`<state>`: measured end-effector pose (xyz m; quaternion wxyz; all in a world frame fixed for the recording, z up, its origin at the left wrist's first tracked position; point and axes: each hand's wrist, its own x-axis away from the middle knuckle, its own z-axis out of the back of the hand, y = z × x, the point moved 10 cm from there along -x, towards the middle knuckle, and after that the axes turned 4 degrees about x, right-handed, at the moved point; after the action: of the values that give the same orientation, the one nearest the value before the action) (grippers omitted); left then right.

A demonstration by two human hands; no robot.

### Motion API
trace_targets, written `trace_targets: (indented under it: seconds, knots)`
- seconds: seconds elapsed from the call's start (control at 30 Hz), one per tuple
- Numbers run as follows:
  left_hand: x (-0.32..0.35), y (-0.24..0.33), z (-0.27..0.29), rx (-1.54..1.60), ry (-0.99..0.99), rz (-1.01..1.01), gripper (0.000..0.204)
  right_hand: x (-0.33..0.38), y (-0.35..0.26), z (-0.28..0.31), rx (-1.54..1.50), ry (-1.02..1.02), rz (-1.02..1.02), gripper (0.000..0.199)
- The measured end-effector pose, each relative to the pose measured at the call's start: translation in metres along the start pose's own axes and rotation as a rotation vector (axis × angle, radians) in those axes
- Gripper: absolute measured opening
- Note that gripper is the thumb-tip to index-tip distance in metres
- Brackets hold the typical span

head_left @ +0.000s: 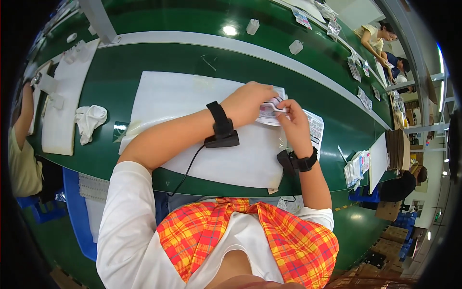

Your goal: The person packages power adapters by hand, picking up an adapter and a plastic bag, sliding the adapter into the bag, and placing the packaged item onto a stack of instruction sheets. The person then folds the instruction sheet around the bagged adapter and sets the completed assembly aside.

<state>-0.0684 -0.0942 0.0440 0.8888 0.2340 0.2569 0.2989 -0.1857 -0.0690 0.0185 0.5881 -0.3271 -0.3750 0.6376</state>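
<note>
Over the far right part of a white foam mat [207, 159], both my hands meet at a small printed packet [269, 115] with white and purple layers. My left hand [248, 102] bends over it from the left, its fingertips partly hidden. From the right, my right hand [295, 124] pinches the packet's edge between thumb and fingers. More printed sheets [315, 129] with dense text lie just beyond my right hand, on the mat's right edge. What lies beneath my fingers is too small to make out.
A crumpled white cloth [90, 123] lies on the green table [108, 72] to the left. Stacked packets [356, 168] sit at the right. A conveyor with white pieces [252, 26] runs behind a metal rail [207, 41]. Co-workers sit at the left and far right.
</note>
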Motion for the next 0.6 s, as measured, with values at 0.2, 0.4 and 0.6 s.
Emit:
trace_targets:
  seconds: [0.2,0.4,0.6]
  knots:
    - [-0.003,-0.001,0.030,0.755,0.184,-0.001,0.044,0.010,-0.038,0.028,-0.876,0.085,-0.132,0.022]
    - [-0.002,-0.041,-0.003,0.914,0.128,0.318,0.037,0.015,-0.035,0.041,-0.256,0.251,0.119,0.025]
    - [0.001,-0.047,-0.005,1.135,0.318,0.368,0.030,0.012,0.016,0.012,-0.166,0.049,-0.227,0.031]
